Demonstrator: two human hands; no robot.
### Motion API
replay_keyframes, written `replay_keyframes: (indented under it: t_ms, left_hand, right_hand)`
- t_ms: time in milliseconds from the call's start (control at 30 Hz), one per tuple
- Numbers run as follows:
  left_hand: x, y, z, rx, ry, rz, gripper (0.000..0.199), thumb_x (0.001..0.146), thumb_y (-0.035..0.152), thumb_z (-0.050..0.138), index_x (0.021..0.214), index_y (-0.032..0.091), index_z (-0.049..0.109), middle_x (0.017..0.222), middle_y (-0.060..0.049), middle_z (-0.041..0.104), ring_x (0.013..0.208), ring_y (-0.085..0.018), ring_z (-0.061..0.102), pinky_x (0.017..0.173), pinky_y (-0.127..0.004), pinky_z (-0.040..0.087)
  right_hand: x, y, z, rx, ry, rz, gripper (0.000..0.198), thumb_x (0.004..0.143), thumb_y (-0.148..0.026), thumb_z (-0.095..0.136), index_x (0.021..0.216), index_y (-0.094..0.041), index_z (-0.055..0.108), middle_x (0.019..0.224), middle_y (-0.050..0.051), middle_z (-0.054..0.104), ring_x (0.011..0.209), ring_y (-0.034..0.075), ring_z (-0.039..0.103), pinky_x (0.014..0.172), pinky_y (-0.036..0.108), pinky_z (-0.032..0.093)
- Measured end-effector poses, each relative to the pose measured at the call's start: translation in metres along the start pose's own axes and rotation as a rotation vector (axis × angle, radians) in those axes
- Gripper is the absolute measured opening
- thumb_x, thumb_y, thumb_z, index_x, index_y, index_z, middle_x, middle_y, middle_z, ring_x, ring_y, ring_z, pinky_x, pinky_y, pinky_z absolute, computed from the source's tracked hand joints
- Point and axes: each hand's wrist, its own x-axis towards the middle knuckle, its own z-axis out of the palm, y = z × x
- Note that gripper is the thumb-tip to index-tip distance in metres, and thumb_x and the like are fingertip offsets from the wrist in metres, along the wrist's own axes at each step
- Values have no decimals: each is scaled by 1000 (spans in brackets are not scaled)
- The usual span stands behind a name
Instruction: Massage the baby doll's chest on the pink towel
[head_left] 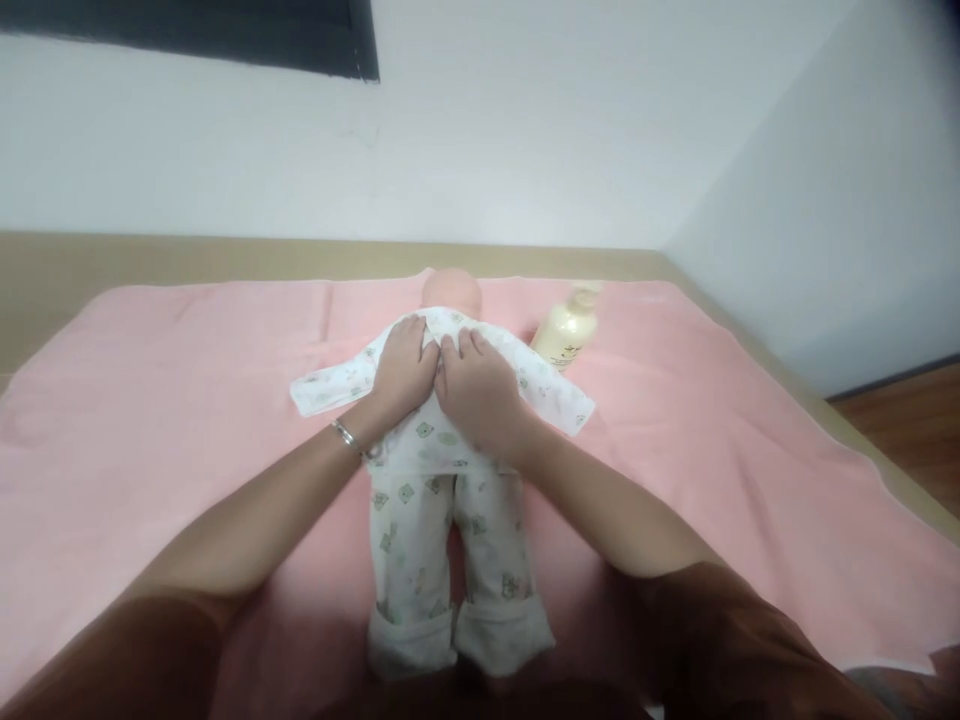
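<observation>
A baby doll (451,290) lies face down or with its face out of sight on a pink sheet, its bare head pointing away from me. It wears a white printed top (442,440) with both sleeves spread outward, and matching trousers (412,550) with rolled cuffs. My left hand (405,370) rests flat on the upper left of the top, fingers stretched toward the head. On the upper right of the top lies my right hand (480,385), fingers extended and slightly bent. The two thumbs almost meet at the middle. A metal bangle (346,436) circles my left wrist.
A pale yellow bottle (566,330) leans or lies on the pink sheet (187,400), just beyond the doll's right sleeve. White wall (525,150) rises behind the table's far edge, with a dark panel (300,35) at upper left. Wooden floor (900,420) shows at far right.
</observation>
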Motion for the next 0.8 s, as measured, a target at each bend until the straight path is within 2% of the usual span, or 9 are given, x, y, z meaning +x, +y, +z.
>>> replay_keyframes:
  t_ms: [133, 300, 667, 800]
  left_hand:
    - [-3, 5, -1, 50, -36, -24, 58, 94, 28, 32, 143, 2, 49, 152, -20, 49, 146, -29, 42, 128, -46, 30]
    - [-3, 8, -1, 50, -46, -46, 60, 95, 32, 30, 145, 3, 46, 156, -18, 45, 149, -29, 38, 128, -48, 28]
    - [-4, 8, -1, 63, -46, -26, 59, 96, 31, 30, 145, 2, 46, 155, -19, 46, 147, -30, 39, 128, -48, 28]
    - [-6, 10, -4, 106, -38, -1, 55, 96, 29, 31, 141, 3, 49, 149, -20, 52, 143, -31, 44, 125, -50, 34]
  right_hand:
    - [16, 19, 3, 149, 6, 61, 51, 101, -26, 34, 142, -2, 52, 150, 23, 51, 144, 33, 44, 121, 48, 35]
    - [30, 35, 11, 235, -54, 202, 63, 100, -33, 36, 150, 6, 37, 158, 27, 37, 151, 37, 30, 126, 50, 25]
    - [28, 34, 16, 246, -24, 198, 65, 99, -35, 34, 150, 4, 37, 159, 26, 37, 151, 37, 32, 126, 52, 25]
    - [28, 37, 14, 240, -34, 170, 66, 99, -36, 36, 151, 5, 36, 159, 27, 36, 151, 37, 31, 126, 51, 23]
